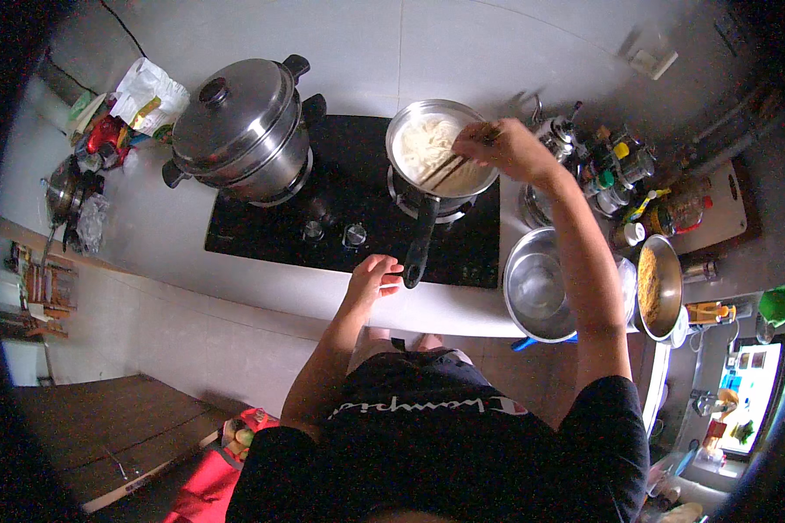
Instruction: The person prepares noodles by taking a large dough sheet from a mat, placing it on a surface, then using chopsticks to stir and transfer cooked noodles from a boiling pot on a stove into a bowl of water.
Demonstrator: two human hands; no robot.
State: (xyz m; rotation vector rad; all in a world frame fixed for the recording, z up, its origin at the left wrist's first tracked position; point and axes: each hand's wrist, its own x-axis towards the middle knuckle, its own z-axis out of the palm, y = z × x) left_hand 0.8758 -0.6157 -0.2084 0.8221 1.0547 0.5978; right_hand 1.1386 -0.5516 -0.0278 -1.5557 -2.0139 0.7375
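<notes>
My right hand (497,147) grips a pair of dark chopsticks (443,171) over a saucepan (392,140). The chopstick tips reach into pale noodles (428,145) in whitish liquid. Part of the pan's right rim is hidden behind my hand. The saucepan stands on the right burner of a black gas hob (360,176), its black handle (422,242) pointing towards me. Just left of the handle's end is my left hand (374,278), fingers apart and not wrapped around it. Whether a fingertip touches the handle I cannot tell.
A large lidded steel steamer pot (248,137) occupies the left burner. Under my right forearm sits a steel bowl (536,294); another bowl (670,307) beyond it holds something yellow. Bottles and jars (618,176) crowd the right. Plastic packaging (108,137) lies at left.
</notes>
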